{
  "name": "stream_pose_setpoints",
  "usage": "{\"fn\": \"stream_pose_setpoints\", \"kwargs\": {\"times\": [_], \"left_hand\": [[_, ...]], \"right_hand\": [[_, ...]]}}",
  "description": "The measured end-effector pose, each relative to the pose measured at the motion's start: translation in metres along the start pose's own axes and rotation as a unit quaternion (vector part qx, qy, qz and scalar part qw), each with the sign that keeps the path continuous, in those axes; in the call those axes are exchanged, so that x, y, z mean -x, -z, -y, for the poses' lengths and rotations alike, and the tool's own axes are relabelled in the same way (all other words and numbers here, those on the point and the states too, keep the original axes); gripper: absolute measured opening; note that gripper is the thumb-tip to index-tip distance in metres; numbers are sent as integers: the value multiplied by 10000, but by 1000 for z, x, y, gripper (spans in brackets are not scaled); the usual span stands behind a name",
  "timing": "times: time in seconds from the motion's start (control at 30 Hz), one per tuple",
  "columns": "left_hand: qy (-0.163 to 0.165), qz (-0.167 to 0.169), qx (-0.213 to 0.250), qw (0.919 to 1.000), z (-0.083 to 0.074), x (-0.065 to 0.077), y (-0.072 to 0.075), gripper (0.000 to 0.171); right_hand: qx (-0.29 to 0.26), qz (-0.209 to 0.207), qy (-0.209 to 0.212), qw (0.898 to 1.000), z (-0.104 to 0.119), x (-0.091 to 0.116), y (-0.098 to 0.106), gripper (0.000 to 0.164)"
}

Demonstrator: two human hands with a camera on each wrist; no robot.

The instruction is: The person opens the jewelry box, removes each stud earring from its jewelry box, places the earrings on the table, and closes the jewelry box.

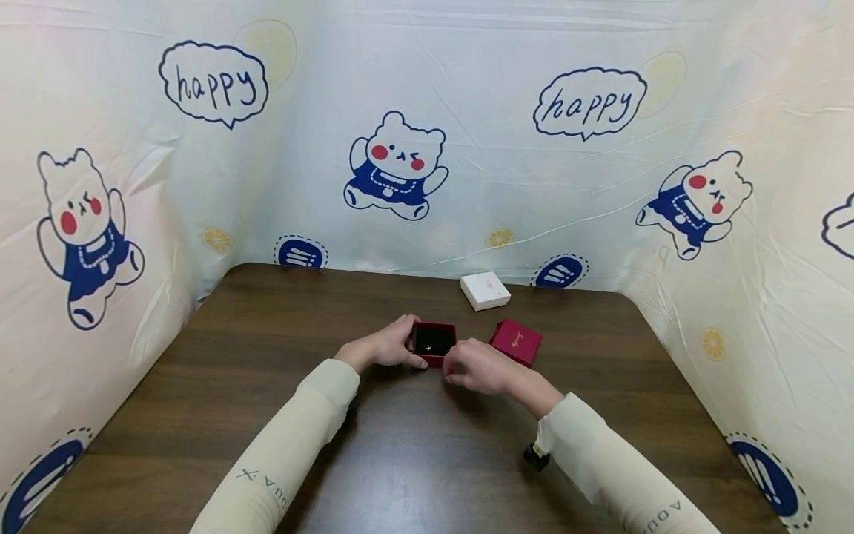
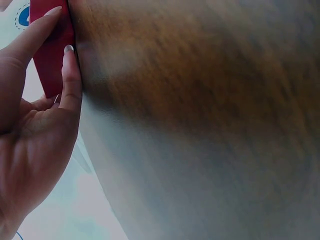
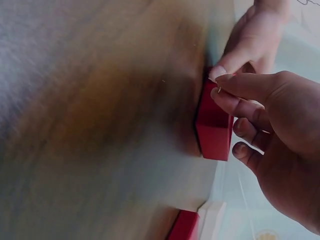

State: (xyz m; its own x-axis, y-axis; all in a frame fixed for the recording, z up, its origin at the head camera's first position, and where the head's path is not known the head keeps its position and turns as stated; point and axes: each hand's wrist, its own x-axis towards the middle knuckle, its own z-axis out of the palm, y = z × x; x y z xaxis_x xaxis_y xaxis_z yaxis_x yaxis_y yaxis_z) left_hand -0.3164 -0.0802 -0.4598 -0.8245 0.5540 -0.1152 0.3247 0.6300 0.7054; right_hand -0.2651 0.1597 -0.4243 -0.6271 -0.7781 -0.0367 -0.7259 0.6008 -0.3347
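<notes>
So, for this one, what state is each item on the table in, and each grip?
Red box: open, upright on the table
Black insert: inside the red box, uncovered
Small shiny piece: on the black insert
Red lid: off, lettered side up
White box: looks closed
Left grip: holding the red box
Right grip: pinching a tiny metallic piece

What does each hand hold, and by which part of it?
The left hand holds the red box by its left end. The right hand pinches a tiny shiny piece, too small to tell by which part.
</notes>
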Motion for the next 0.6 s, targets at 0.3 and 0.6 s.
{"fn": "stream_pose_setpoints", "kwargs": {"times": [0.3,0.6], "left_hand": [[0,15,4,10000,0,1,0,72],[11,45,-49,10000,1,0,0,74]], "right_hand": [[-118,190,80,9997,4,-3,-9,3],[-111,295,204,9993,2,-4,-17,4]]}}
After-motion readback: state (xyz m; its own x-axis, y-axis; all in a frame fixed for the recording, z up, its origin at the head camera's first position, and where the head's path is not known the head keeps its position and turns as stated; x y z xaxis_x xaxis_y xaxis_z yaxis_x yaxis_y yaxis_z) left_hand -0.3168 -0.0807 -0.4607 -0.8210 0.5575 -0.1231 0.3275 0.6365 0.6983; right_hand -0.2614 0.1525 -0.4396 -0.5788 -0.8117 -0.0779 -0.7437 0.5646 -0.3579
